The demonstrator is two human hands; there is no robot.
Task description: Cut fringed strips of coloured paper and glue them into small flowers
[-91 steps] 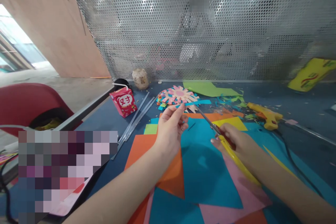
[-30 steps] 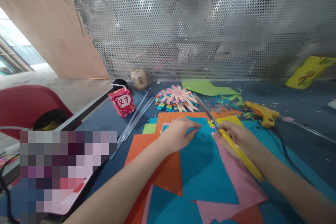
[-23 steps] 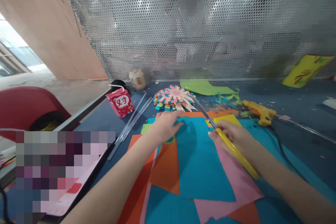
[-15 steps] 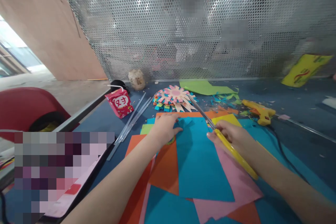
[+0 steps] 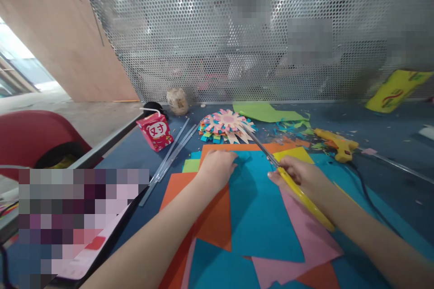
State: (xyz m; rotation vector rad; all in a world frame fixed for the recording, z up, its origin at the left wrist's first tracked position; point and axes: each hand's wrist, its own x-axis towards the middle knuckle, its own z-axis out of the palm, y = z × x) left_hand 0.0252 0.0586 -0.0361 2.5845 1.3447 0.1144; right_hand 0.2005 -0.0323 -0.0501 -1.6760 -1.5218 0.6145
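My right hand (image 5: 300,174) is wrapped round the yellow handle of a pair of scissors (image 5: 305,198). The long metal blades point up and left, across the top of a blue paper sheet (image 5: 266,216). Over the left edge of that sheet, my left hand (image 5: 219,169) has its fingers drawn together; whatever lies between them is hidden. Just right of its fingertips is a small crumpled-looking blue paper piece (image 5: 244,159). Beneath are overlapping sheets, including orange paper (image 5: 215,221) and pink paper (image 5: 296,221). Beyond the hands sit fringed paper flowers (image 5: 228,121).
A red drink carton (image 5: 156,132) with a straw stands left, beside clear sticks (image 5: 176,153). To the right lies a yellow glue gun (image 5: 339,145) with a black cord. Green paper (image 5: 264,112) and scraps lie near the perforated metal panel (image 5: 203,31). A partly blurred tablet-like device (image 5: 76,268) is front left.
My left hand's thumb and fingers have closed together from a spread pose, and a small round green-edged thing under them is now covered. The right hand and scissors are nearly still.
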